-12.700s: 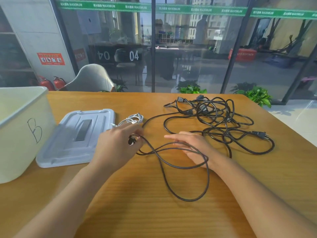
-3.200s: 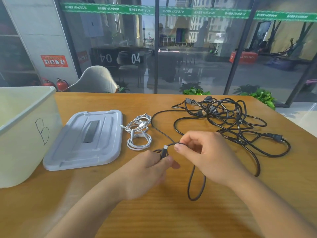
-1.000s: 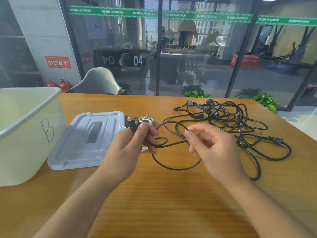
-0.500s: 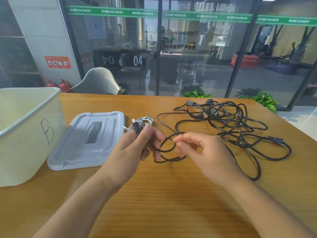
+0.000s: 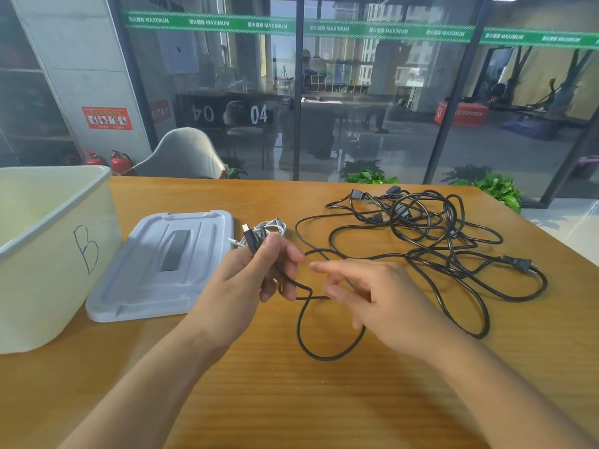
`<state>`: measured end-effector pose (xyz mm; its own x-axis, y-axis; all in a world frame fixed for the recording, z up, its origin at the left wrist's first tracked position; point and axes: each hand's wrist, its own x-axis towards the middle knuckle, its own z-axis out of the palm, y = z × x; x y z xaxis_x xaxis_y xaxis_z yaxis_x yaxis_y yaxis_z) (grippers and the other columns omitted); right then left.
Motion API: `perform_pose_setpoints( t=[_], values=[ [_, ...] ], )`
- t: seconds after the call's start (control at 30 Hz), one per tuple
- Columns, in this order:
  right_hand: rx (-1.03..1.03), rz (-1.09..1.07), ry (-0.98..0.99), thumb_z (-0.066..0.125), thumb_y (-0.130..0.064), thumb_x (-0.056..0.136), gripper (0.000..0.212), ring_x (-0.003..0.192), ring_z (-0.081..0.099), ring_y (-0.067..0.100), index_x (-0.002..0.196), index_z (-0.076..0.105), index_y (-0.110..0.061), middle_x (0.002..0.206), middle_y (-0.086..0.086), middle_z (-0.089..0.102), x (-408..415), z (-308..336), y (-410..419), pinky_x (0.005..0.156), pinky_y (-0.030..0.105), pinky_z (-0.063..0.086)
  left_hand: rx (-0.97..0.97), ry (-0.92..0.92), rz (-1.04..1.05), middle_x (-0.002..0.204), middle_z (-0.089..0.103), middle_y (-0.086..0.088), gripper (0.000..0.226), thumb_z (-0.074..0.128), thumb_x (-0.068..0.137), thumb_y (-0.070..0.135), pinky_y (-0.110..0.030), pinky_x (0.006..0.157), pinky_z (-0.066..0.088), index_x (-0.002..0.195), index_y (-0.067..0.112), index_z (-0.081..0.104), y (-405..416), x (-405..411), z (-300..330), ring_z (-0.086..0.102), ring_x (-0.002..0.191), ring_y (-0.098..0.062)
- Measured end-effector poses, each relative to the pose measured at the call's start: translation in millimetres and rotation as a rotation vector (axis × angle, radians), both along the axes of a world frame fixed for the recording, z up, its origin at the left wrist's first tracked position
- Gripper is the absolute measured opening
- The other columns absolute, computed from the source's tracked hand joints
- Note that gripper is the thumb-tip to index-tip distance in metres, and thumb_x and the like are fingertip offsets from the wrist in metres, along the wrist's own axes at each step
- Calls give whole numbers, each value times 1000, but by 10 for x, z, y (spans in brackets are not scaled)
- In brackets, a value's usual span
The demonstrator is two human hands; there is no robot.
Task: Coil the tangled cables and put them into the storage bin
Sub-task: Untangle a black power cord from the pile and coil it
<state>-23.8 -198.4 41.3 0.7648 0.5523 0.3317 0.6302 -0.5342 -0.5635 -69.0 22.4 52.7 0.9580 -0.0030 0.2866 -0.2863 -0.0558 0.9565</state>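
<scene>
My left hand [image 5: 249, 280] grips a thin black cable [image 5: 301, 338] near its plug end, with the plug sticking up past my thumb and a few turns gathered in my fingers. A loose loop of that cable hangs down onto the table. My right hand [image 5: 372, 299] hovers just right of it, fingers loosely spread, and the cable runs under its fingertips. A tangle of thicker black power cables [image 5: 431, 234] lies at the back right. A small white cable [image 5: 275, 227] lies coiled behind my left hand. The cream storage bin [image 5: 48, 254], marked B, stands open at the left.
The bin's grey lid [image 5: 165, 267] lies flat between the bin and my left hand. The wooden table [image 5: 324, 400] ends at a glass wall behind. A chair [image 5: 184, 155] stands beyond the far edge.
My right hand has let go of the cable and opened its fingers, moving slightly right. The small loop it was forming has dropped into a longer loop on the table. My left hand keeps its grip.
</scene>
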Motion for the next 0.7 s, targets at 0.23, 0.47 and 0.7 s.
perform_pose_setpoints(
  t=[0.23, 0.47, 0.7],
  values=[
    [-38, 51, -10, 81, -37, 89, 12, 68, 54, 14, 95, 72, -42, 106, -19, 60, -28, -19, 63, 66, 26, 40, -8, -3, 0, 78, 62, -2, 49, 38, 108, 41, -19, 55, 39, 92, 12, 74, -13, 7, -17, 59, 63, -16],
    [79, 94, -91, 82, -50, 82, 14, 121, 51, 14, 80, 72, -41, 116, -20, 58, -32, 0, 43, 104, 29, 37, 27, 35, -16, 70, 59, -2, 50, 39, 105, 46, -21, 57, 39, 89, 10, 70, -15, 10, -32, 55, 65, -19],
    [184, -58, -185, 79, -31, 91, 44, 87, 58, 14, 131, 62, -36, 98, -14, 54, 30, -52, 44, 79, 21, 48, -12, 56, -47, 64, 28, -1, 52, 39, 106, 52, -16, 61, 41, 84, 13, 65, 35, 29, -44, 47, 60, -19]
  ],
)
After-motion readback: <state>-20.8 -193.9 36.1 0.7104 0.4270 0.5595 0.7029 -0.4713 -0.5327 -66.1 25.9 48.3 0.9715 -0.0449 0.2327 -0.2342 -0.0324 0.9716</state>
